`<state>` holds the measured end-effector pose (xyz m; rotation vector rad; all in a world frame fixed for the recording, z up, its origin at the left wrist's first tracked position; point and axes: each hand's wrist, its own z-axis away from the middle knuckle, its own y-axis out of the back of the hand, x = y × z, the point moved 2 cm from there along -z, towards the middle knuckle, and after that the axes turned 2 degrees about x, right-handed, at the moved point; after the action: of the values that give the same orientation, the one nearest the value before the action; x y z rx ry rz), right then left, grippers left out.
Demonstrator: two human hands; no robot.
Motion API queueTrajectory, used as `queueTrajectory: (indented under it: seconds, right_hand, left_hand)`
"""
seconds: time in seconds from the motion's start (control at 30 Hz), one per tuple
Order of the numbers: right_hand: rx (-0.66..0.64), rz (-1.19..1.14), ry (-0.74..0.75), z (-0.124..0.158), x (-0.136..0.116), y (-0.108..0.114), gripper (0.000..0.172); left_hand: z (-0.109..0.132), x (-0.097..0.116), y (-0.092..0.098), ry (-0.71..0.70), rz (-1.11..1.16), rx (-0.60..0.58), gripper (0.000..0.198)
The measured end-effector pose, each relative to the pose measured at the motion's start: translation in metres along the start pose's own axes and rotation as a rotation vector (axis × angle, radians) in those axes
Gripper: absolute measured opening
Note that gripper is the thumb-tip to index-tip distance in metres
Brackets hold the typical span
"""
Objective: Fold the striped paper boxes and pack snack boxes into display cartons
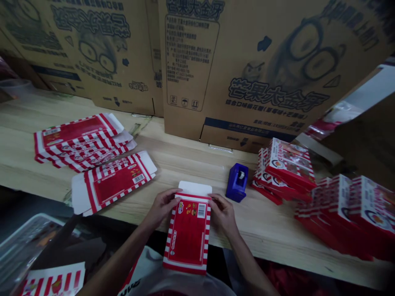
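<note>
A red and white striped carton [189, 232] lies at the table's front edge, its near end jutting out over it. The white end flap [195, 188] at its far end stands open. My left hand [163, 207] pinches the carton's far left corner between thumb and fingers. At the far right corner, my right hand [222, 211] grips the carton in the same way, thumb and fingers closed by the flap's base. A blue tape dispenser [237, 183] stands just beyond my right hand. Left of my left hand lie flat striped cartons [119, 183] with a white flap showing.
A pile of flattened striped cartons [80, 137] rests at the left. Filled boxes are stacked at the right [288, 164] and far right [370, 205]. Large brown cardboard boxes [191, 119] wall off the back. Below the table at left is a clear plastic bin [40, 220].
</note>
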<state>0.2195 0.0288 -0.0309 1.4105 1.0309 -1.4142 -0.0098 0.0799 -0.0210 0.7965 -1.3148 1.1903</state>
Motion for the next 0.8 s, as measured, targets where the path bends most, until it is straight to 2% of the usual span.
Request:
queueTrajectory:
  seconds: [0.1,0.2,0.27,0.33,0.43,0.53,0.67,0.8]
  right_hand:
    - [0.016,0.036,0.054,-0.001,0.000,-0.002,0.015]
    - [0.017,-0.113,-0.013,-0.003,-0.001,-0.005,0.014]
    - [-0.009,-0.243,-0.093,-0.005,-0.005,-0.005,0.032]
    - [-0.078,-0.287,-0.150,-0.006,-0.011,-0.004,0.047]
    - [-0.159,-0.198,-0.177,-0.008,-0.016,-0.001,0.031]
    - [-0.152,-0.094,-0.132,-0.010,-0.015,0.001,0.018]
    - [-0.148,0.021,-0.037,-0.007,-0.011,-0.001,0.017]
    - [-0.153,0.150,0.048,-0.009,-0.011,0.001,0.018]
  left_hand:
    - [-0.005,0.001,-0.004,0.003,0.017,0.090,0.018]
    - [-0.012,0.003,-0.008,0.054,0.124,0.153,0.016]
    - [-0.016,0.007,-0.008,0.084,0.156,0.159,0.022]
    - [-0.019,0.012,-0.009,0.102,0.135,0.090,0.036]
    - [-0.019,0.017,-0.008,0.081,0.068,-0.030,0.034]
    - [-0.018,0.015,-0.006,-0.016,-0.065,-0.049,0.018]
    - [-0.016,0.008,-0.004,-0.151,-0.313,-0.042,0.013]
    - [-0.017,0.008,-0.003,-0.204,-0.424,-0.063,0.016]
